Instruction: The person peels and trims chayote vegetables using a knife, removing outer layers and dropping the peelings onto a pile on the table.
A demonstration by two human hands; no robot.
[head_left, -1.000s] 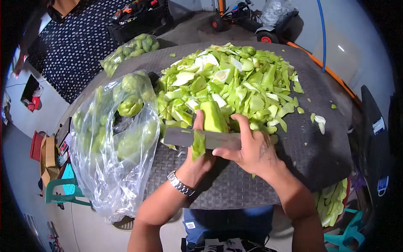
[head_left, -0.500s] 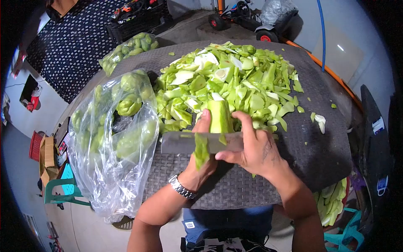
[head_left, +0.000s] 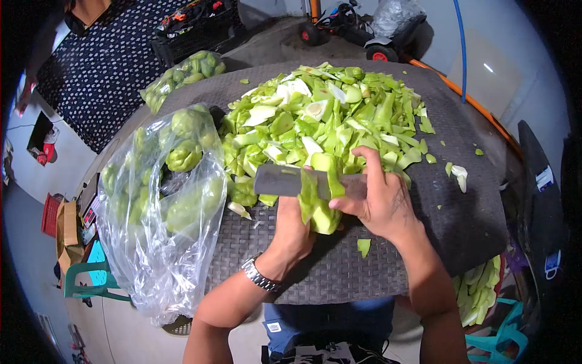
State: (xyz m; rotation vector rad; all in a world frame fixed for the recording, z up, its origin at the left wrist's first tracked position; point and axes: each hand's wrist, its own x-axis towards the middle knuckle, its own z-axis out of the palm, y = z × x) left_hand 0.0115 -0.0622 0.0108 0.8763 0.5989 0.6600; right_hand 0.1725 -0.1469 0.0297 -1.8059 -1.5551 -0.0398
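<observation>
My left hand (head_left: pixel 293 223), with a metal watch on the wrist, is closed around a partly peeled green vegetable (head_left: pixel 325 219) above the near part of the table. In my right hand (head_left: pixel 383 200) is a wide-bladed knife (head_left: pixel 277 181), its blade lying across the vegetable and pointing left. A strip of green peel (head_left: pixel 308 195) hangs over the blade. Just beyond both hands rises a large heap of green peelings (head_left: pixel 339 115). To the left, a clear plastic bag (head_left: pixel 170 267) holds whole green vegetables (head_left: pixel 183 156).
The dark woven table (head_left: pixel 254 273) carries loose scraps (head_left: pixel 459 177) at the right. Another bag of green vegetables (head_left: pixel 188 74) lies at the far left. A teal chair (head_left: pixel 91 279) stands left. At lower right is a container of long pale-green pieces (head_left: pixel 479 291).
The knife has moved up and away from me along the vegetable, and the vegetable's near end now shows below the blade. A green scrap now lies on the table below my right hand.
</observation>
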